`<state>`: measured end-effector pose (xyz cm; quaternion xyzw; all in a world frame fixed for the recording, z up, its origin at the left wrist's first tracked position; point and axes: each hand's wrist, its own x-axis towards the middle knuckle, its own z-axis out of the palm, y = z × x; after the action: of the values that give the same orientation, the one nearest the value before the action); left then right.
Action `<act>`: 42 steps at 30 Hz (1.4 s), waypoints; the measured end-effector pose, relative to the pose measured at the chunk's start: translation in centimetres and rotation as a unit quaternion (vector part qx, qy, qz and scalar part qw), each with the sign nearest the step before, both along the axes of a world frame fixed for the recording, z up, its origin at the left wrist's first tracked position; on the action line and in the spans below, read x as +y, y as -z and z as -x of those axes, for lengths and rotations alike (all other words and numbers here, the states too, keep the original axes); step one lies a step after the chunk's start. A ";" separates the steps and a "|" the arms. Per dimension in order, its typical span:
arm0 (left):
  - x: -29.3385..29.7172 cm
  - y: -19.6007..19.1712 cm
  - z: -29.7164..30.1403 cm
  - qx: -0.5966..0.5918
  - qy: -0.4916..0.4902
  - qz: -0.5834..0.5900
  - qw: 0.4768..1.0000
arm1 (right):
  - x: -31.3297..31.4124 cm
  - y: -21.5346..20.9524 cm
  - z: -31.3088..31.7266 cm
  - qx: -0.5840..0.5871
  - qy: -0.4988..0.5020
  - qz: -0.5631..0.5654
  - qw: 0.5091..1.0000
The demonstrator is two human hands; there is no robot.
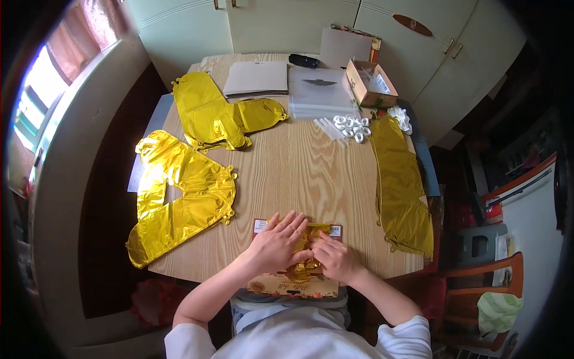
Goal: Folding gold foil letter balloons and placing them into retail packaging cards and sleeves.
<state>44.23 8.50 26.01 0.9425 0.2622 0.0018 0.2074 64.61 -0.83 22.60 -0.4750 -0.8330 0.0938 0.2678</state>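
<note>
At the table's near edge lies a printed card (292, 286) with autumn-leaf decoration, and a folded gold foil balloon (299, 272) rests on it. My left hand (276, 246) is spread flat over the foil and the card, fingers stretched out and pressing down. Beside it, my right hand (336, 257) has its fingers curled onto the gold foil, which they appear to pinch. Both hands cover much of the folded foil.
Flat gold foil balloons lie at the left (185, 200), far left (224, 113) and right (402, 185). Farther back are a grey cardboard stack (257, 78), clear plastic bags (317, 93), white ribbon rolls (353, 125), thin clear tubes (330, 130) and an open box (382, 99). A wooden chair (478, 269) stands right.
</note>
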 end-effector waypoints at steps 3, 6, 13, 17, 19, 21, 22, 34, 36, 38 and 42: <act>-0.5 1.5 0.3 -0.009 0.005 -0.038 0.999 | 0.2 -0.2 0.1 0.018 -0.009 -0.010 1.000; -0.8 1.8 0.5 -0.010 0.012 -0.048 0.999 | 0.2 -0.3 0.0 0.018 -0.014 -0.008 1.000; -1.3 1.9 0.5 -0.003 0.017 -0.111 0.994 | -0.1 -1.9 -0.4 0.089 -0.019 0.017 0.996; -1.4 2.0 0.4 -0.008 0.010 -0.118 0.993 | 0.8 -1.5 0.0 0.032 0.081 -0.007 0.996; -1.3 2.1 0.4 -0.012 0.008 -0.122 0.992 | 1.5 -1.9 0.8 -0.063 0.114 -0.001 0.991; -1.5 2.1 0.5 0.000 0.008 -0.126 0.992 | 1.3 -0.9 1.4 -0.126 0.107 -0.020 0.986; -1.5 2.1 0.5 0.007 0.008 -0.128 0.992 | 1.2 -0.4 1.5 -0.158 0.103 -0.030 0.982; -1.3 2.1 1.0 -0.016 -0.018 -0.101 0.995 | 0.2 -0.1 0.9 -0.135 0.131 -0.003 0.982; -1.2 1.9 1.4 -0.015 -0.029 -0.097 0.995 | 0.1 -0.1 0.9 -0.141 0.137 -0.002 0.981; -1.1 1.7 1.9 -0.007 -0.039 -0.095 0.995 | 0.0 -0.1 0.9 -0.150 0.143 0.001 0.978; -0.9 1.9 3.1 0.039 -0.058 -0.128 0.989 | -0.3 -0.3 0.9 -0.140 0.160 0.004 0.977</act>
<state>41.14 7.63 24.12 0.9437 0.3222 0.0111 0.0738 63.75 -1.12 22.87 -0.6119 -0.7748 -0.0138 0.1584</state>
